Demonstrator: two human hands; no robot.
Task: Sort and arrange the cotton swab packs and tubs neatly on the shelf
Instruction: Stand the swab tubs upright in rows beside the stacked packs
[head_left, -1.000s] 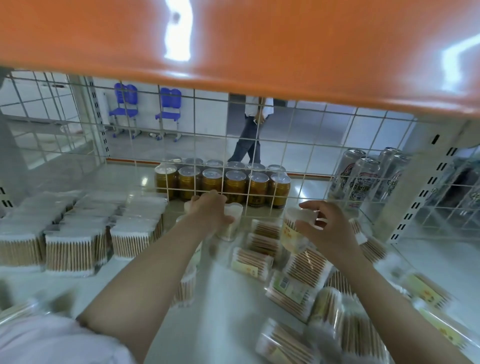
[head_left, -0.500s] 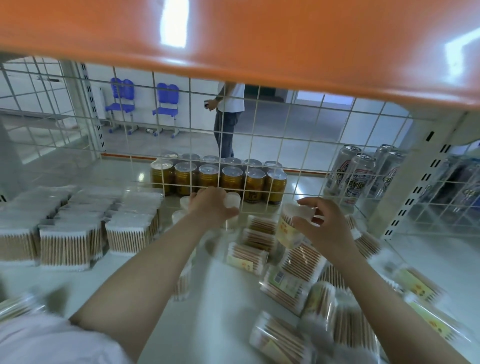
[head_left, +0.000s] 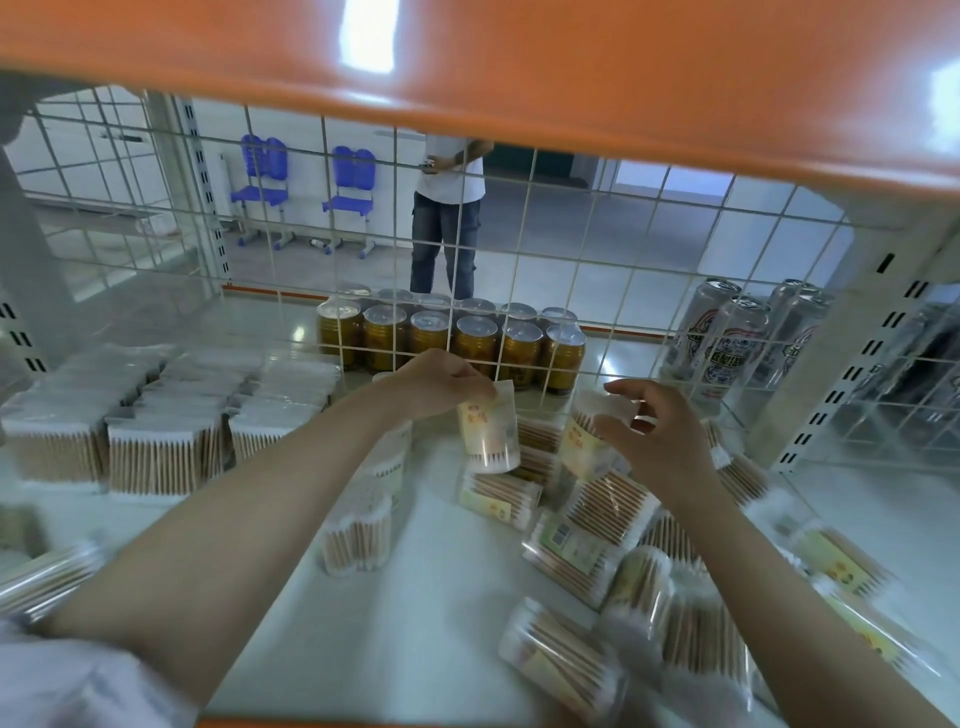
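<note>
— Since the picture of one second ago, what has moved?

— Both hands. My left hand (head_left: 436, 382) was down on a tub at the back of the shelf; now it has lifted a labelled tub (head_left: 488, 428) and holds it by the top, fingers curled round the lid, a little above the white shelf (head_left: 415, 623). The tub hangs nearly upright, slightly tilted. The man behind the mesh has also walked to the left and now stands facing us.

— And the right hand?

— My right hand (head_left: 657, 436) holds a second tub (head_left: 587, 436), thumb and fingers pinching its white cap. This tub leans to the left, over the loose heap.

— Where are the other swab things?

— On the left I see the flat swab packs (head_left: 156, 431) standing in neat rows, touching one another. Near the left forearm, upright tubs (head_left: 358, 535) stand in a line going to the back. On the right lies the untidy heap of tubs (head_left: 597, 530), on their sides and across each other, down to the front edge.

— What is behind?

— A wire mesh (head_left: 571, 249) closes the back of the shelf. Behind it stand gold cans (head_left: 452, 343) in rows and, more to the right, tall silver cans (head_left: 727, 338). Farther away a person (head_left: 447, 228) stands on the floor, near two blue chairs (head_left: 306, 187). Above everything is the orange shelf (head_left: 519, 67).
</note>
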